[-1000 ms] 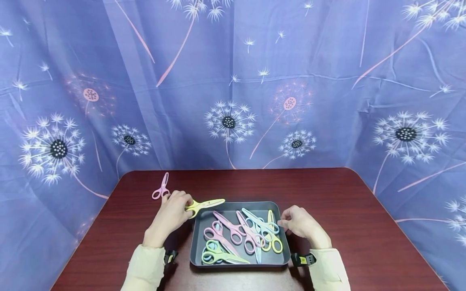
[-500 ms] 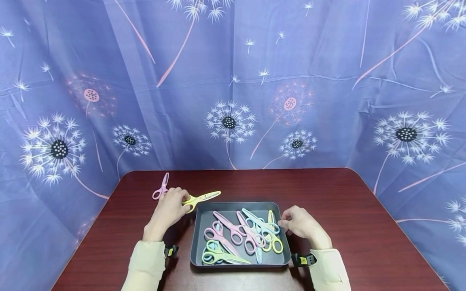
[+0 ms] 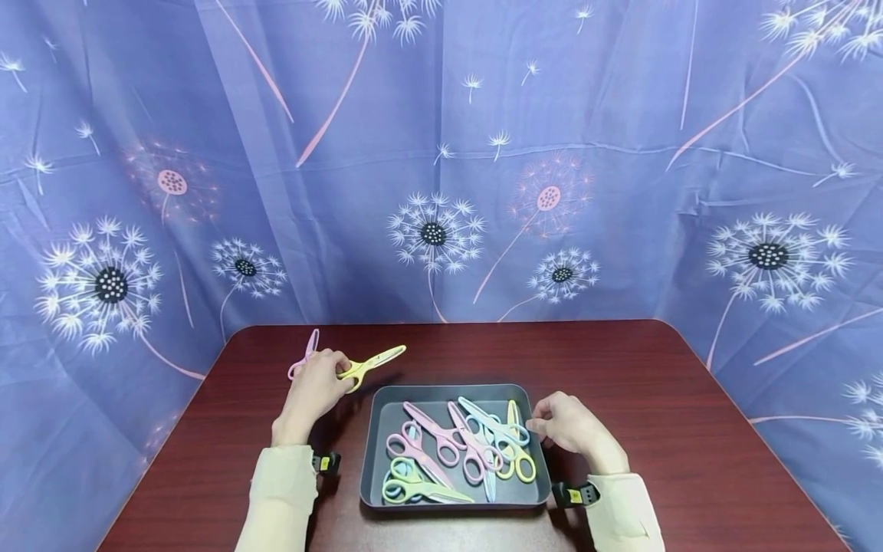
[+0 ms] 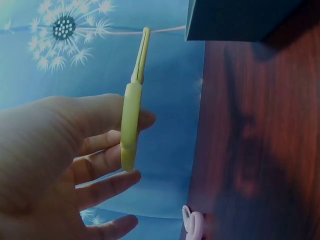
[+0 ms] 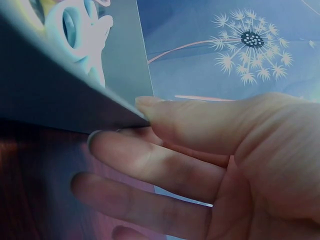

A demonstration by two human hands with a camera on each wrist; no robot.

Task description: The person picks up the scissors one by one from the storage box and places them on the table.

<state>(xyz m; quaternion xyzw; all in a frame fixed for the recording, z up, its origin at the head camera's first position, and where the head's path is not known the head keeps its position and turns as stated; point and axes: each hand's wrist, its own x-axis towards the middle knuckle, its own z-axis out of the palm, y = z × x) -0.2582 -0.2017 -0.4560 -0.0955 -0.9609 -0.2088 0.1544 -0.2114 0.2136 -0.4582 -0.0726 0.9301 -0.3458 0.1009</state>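
My left hand (image 3: 317, 387) pinches yellow scissors (image 3: 375, 360) by their handle loops. They are raised over the table left of the tray, blades pointing away to the right. The left wrist view shows these scissors (image 4: 131, 115) edge-on between thumb and fingers, the other fingers spread. My right hand (image 3: 572, 422) grips the right rim of a dark grey tray (image 3: 441, 389), thumb at the top of the wall (image 5: 117, 100) and fingers outside. Inside lie several pink, blue, green and yellow scissors, partly overlapping. Pink scissors (image 3: 312, 345) lie on the table behind my left hand, partly hidden by it.
The tray stands near the front middle of a dark red wooden table (image 3: 690, 429). A blue curtain (image 3: 441, 153) with dandelion print hangs behind and at both sides of the table.
My left hand has moved away from the tray, up and to the left in the head view, carrying the yellow scissors. The right hand and tray have stayed in place.
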